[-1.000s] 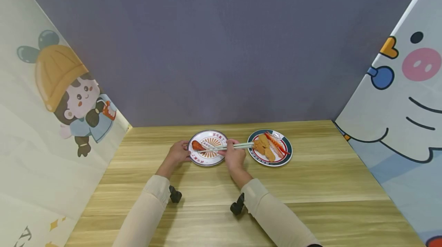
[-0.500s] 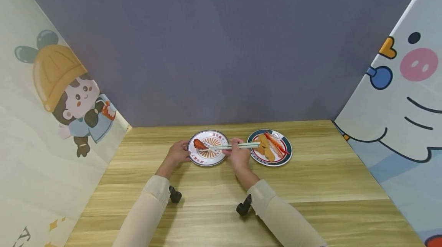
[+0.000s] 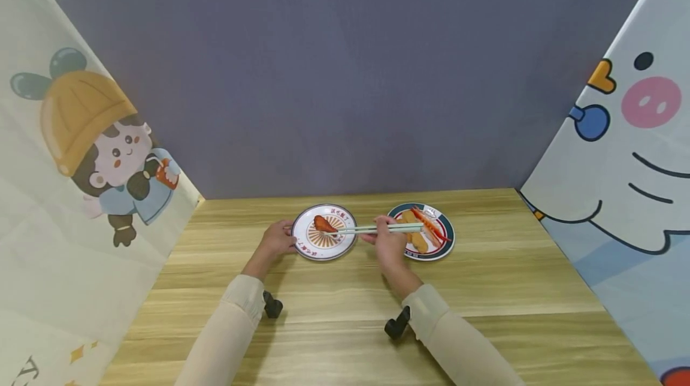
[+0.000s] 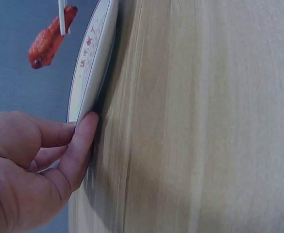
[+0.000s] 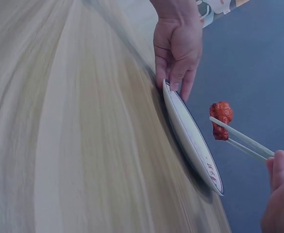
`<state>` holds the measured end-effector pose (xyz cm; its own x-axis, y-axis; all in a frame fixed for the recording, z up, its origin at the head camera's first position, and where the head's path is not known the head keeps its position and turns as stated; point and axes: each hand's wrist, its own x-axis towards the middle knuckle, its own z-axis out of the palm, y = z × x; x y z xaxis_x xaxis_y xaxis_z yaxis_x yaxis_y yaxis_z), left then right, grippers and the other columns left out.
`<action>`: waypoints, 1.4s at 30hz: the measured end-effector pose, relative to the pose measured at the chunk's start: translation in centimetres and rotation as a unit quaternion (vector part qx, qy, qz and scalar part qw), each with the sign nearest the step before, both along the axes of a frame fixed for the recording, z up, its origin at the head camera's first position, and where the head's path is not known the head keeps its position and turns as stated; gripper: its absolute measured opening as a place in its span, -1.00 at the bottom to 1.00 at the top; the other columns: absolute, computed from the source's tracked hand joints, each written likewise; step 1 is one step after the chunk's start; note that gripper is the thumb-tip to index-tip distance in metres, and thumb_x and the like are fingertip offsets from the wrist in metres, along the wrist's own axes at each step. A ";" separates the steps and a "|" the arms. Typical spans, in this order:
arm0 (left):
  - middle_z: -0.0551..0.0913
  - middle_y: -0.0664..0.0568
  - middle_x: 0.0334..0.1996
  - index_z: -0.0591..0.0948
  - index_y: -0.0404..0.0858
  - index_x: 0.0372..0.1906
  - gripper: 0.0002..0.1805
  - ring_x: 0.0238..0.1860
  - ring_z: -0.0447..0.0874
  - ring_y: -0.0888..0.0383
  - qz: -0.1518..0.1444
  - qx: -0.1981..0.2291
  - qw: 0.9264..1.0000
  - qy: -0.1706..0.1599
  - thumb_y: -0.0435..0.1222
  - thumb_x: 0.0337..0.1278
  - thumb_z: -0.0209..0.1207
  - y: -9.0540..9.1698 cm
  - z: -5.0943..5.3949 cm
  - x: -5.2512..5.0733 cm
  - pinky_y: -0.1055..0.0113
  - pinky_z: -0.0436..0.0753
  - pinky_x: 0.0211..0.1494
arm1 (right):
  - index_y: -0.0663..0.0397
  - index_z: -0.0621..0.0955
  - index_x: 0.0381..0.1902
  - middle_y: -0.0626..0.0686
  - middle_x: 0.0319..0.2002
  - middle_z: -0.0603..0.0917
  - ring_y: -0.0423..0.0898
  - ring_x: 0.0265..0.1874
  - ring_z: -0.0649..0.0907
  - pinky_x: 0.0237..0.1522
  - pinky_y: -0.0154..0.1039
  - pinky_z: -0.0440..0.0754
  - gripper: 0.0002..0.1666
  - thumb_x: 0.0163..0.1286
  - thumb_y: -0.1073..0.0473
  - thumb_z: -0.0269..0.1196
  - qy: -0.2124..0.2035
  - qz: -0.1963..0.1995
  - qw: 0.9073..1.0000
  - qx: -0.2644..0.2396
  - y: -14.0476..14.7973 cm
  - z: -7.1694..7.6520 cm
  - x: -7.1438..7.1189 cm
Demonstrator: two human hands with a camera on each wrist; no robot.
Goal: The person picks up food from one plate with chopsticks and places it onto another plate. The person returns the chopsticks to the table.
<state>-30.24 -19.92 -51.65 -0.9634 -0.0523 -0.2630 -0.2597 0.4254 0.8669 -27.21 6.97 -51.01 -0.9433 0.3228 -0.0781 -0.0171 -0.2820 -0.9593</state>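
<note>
A small reddish-brown chicken drumstick [image 3: 324,224] hangs between the tips of pale green chopsticks [image 3: 405,228], which my right hand [image 3: 390,245] grips. Both wrist views show the drumstick [image 5: 222,116] up in the air, apart from the white plate [image 5: 190,133] with red lettering. My left hand [image 3: 277,239] pinches the left rim of that plate [image 3: 303,247]; its thumb and fingers lie on either side of the edge in the left wrist view. My right hand is above the left edge of a second, dark-rimmed plate [image 3: 448,243] and partly hides it.
On the second plate lie golden fried pieces [image 3: 419,243] and red-and-white crab sticks [image 3: 431,225]. The wooden table [image 3: 329,326] ends at a grey back wall [image 3: 345,104]. Printed cartoon panels stand at both sides.
My right hand has moved right with the chopsticks, carrying the drumstick from the plate's left side to above its middle. My left hand has stayed on the rim.
</note>
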 end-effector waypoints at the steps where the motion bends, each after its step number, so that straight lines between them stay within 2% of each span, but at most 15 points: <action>1: 0.49 -0.22 -0.05 0.40 -0.40 0.43 -0.36 -0.33 0.62 0.13 0.000 -0.001 1.000 -0.001 -0.61 0.21 0.14 0.0 0.0 0.0 0.34 0.86 -0.27 | 0.42 0.58 -0.02 0.26 -0.19 0.56 -0.17 -0.67 0.73 -0.41 -0.20 0.86 -0.67 0.54 0.20 0.08 0.002 0.000 1.000 -0.004 0.2 0.0 0.0; 7: 0.48 -0.15 -0.11 0.40 -0.38 0.43 -0.36 -0.35 0.62 0.14 0.003 -0.002 1.000 -0.006 -0.59 0.21 0.14 0.0 0.1 0.1 0.35 0.86 -0.29 | 0.36 0.58 -0.08 0.07 -0.26 0.55 -0.17 -0.65 0.74 -0.44 -0.27 0.85 -0.71 0.57 0.19 0.07 0.010 0.001 1.000 -0.025 1.6 0.2 0.1; 15: 0.48 -0.15 -0.11 0.38 -0.39 0.44 -0.35 -0.35 0.61 0.14 0.004 -0.003 1.000 -0.006 -0.59 0.21 0.15 0.0 0.1 0.1 0.35 0.86 -0.28 | 0.46 0.54 0.02 0.10 -0.33 0.59 -0.17 -0.70 0.72 -0.52 -0.29 0.83 -0.67 0.56 0.22 0.09 0.006 -0.010 0.999 -0.048 3.7 0.2 0.2; 23: 0.47 -0.14 -0.12 0.40 -0.38 0.43 -0.34 -0.34 0.60 0.14 0.008 -0.008 1.000 -0.006 -0.60 0.18 0.16 0.0 0.2 0.2 0.37 0.85 -0.29 | 0.27 0.53 -0.10 -0.10 -0.41 0.71 -0.15 -0.68 0.74 -0.49 -0.28 0.84 -0.80 0.55 0.19 0.11 -0.009 -0.023 0.998 -0.064 5.7 0.2 0.7; 28: 0.48 -0.16 -0.10 0.40 -0.37 0.43 -0.35 -0.34 0.61 0.15 0.002 -0.018 1.000 -0.004 -0.59 0.20 0.16 0.0 0.1 0.1 0.37 0.85 -0.29 | 0.26 0.53 -0.10 -0.02 -0.37 0.73 -0.14 -0.64 0.75 -0.45 -0.27 0.85 -0.80 0.57 0.19 0.10 -0.004 -0.009 0.998 -0.067 7.1 0.0 1.1; 32: 0.49 -0.18 -0.07 0.40 -0.37 0.44 -0.35 -0.32 0.61 0.14 0.004 -0.020 1.000 -0.004 -0.58 0.21 0.16 0.0 0.2 0.2 0.36 0.85 -0.28 | 0.15 0.58 -0.18 0.00 -0.37 0.72 -0.10 -0.57 0.78 -0.43 -0.27 0.85 -0.84 0.57 0.20 0.10 0.004 -0.012 0.998 -0.066 8.3 0.1 1.5; 37: 0.49 -0.19 -0.06 0.39 -0.38 0.44 -0.35 -0.30 0.61 0.13 0.004 -0.021 1.000 -0.003 -0.58 0.21 0.15 0.0 0.3 0.2 0.36 0.86 -0.27 | 0.32 0.54 -0.02 -0.10 -0.33 0.73 -0.10 -0.43 0.80 -0.37 -0.30 0.86 -0.77 0.58 0.23 0.09 0.003 -0.007 0.998 -0.066 9.9 0.2 1.9; 39: 0.50 -0.19 -0.05 0.39 -0.38 0.44 -0.34 -0.30 0.61 0.13 0.003 -0.023 1.000 -0.002 -0.59 0.20 0.16 0.0 0.3 0.2 0.36 0.86 -0.26 | 0.38 0.47 0.07 -0.04 -0.27 0.73 -0.11 -0.44 0.80 -0.35 -0.31 0.86 -0.70 0.60 0.20 0.07 -0.010 -0.001 0.998 -0.059 10.6 0.2 2.0; 42: 0.51 -0.21 -0.05 0.39 -0.39 0.44 -0.34 -0.30 0.62 0.12 -0.001 -0.027 1.000 0.001 -0.59 0.19 0.17 0.0 0.2 0.1 0.36 0.86 -0.27 | 0.32 0.46 0.09 0.12 -0.17 0.69 -0.13 -0.51 0.79 -0.33 -0.30 0.86 -0.71 0.62 0.17 0.05 -0.029 0.001 0.998 -0.048 11.5 0.1 2.2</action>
<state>-30.16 -19.87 -51.50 -0.9642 -0.0654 -0.2569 -0.2567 0.4721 0.8433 -24.99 18.50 -50.87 -0.9371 0.3084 -0.1632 0.0388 -0.3727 -0.9271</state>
